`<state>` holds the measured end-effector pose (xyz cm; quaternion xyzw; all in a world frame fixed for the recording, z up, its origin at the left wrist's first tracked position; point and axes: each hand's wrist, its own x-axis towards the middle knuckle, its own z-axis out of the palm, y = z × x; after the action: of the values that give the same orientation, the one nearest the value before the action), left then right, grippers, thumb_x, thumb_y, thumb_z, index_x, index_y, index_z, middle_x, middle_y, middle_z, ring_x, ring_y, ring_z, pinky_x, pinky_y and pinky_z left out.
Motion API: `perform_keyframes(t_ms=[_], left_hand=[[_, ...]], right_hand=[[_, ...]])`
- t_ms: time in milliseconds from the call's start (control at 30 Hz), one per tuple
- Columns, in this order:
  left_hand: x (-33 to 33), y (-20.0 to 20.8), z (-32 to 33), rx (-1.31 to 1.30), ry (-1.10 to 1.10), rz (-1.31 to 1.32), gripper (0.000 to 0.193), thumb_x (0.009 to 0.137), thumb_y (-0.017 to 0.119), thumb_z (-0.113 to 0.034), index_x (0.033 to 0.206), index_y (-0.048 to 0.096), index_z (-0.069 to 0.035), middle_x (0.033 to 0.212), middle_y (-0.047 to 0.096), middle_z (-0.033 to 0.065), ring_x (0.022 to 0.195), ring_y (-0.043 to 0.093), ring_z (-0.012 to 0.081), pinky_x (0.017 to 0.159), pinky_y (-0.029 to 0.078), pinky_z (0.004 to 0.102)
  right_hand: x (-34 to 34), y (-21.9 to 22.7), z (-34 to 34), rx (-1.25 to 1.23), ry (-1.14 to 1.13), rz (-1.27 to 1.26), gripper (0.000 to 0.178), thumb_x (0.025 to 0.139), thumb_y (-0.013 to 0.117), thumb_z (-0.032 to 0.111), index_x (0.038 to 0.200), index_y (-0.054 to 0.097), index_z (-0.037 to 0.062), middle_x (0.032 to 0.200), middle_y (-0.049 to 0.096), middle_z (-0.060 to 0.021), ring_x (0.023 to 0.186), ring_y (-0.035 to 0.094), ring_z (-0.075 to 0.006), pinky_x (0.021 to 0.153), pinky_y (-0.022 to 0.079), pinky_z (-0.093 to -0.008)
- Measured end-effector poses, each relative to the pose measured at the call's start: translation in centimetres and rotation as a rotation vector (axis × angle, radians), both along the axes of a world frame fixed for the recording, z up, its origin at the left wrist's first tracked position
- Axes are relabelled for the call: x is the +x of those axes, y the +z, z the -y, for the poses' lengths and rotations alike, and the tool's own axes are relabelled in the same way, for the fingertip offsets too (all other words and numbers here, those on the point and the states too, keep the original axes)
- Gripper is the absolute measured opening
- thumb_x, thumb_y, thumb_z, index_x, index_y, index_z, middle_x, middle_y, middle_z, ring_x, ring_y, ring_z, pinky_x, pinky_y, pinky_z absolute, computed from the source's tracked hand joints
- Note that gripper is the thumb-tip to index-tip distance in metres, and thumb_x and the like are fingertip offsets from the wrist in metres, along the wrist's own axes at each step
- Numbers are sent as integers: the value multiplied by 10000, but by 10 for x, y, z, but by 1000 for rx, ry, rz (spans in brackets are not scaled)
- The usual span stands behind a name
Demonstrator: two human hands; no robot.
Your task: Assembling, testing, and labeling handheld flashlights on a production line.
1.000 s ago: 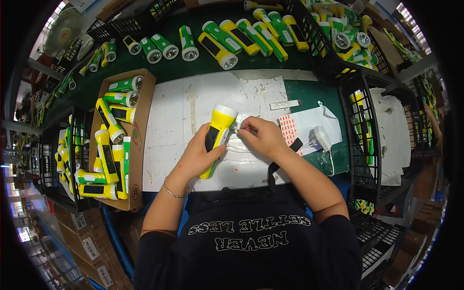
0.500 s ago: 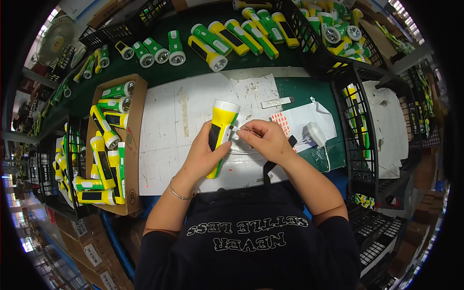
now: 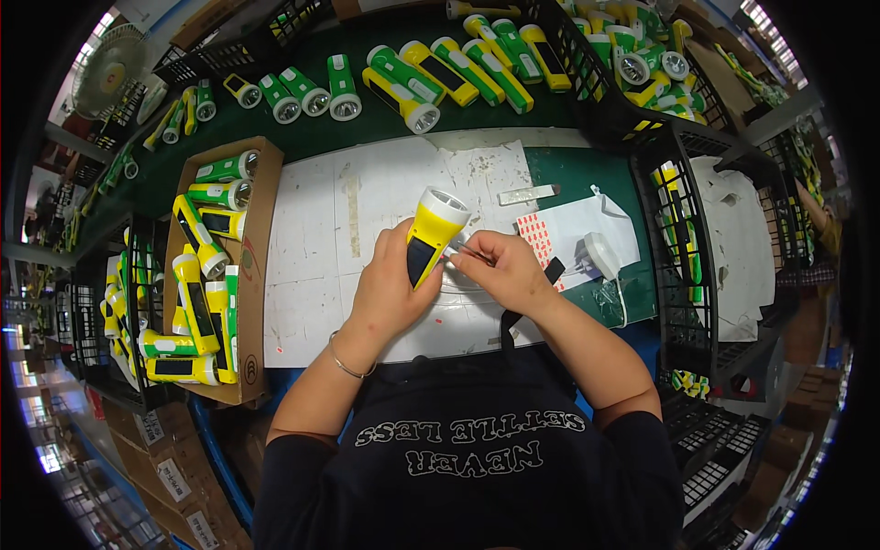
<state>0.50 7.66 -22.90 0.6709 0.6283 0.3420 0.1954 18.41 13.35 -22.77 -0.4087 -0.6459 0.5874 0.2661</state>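
Topping tbl (image 3: 573, 170): wht sheet (image 3: 312, 211) below flashlight (image 3: 440, 218); fan (image 3: 110, 73) L.

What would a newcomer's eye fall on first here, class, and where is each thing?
Probably the yellow flashlight in the left hand, mid-picture over the white work surface. Next, the open cardboard box crammed with flashlights, to its left, and the green and yellow flashlights spread along the far side.

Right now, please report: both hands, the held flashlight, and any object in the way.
Left hand gripping yellow flashlight. Right hand close beside it; whether it holds anything, unclear. White adapter apart, to the right; no blockage seen.
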Motion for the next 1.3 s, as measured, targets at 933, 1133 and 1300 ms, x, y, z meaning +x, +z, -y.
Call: perform_keyframes(t_ms=[933,1133,1300], left_hand=[[-50,5,-204,260,-160,-611,459,688,706,-138,1112,537,-189,1124,553,44,1114,492,210,960,276,478],[-39,26,-171,71,-315,969,472,850,645,-259,1235,455,-64,1215,531,99,1145,490,222,988,365,386],[-6,30,-119,-280,-692,1746,537,887,502,-451,1287,427,-101,1269,506,90,1173,472,230,985,386,440]], right_hand=[[273,86,-69,424,-684,1395,546,735,603,525,913,652,11,881,652,-198,853,627,-348,740,483,-423],[150,118,-66,490,-405,338,291,823,651,253,990,611,19,891,646,-68,827,594,-144,743,465,-281],[46,51,-54,-710,293,-425,471,886,504,338,1235,496,22,943,644,-109,405,279,-13,374,233,-188]])
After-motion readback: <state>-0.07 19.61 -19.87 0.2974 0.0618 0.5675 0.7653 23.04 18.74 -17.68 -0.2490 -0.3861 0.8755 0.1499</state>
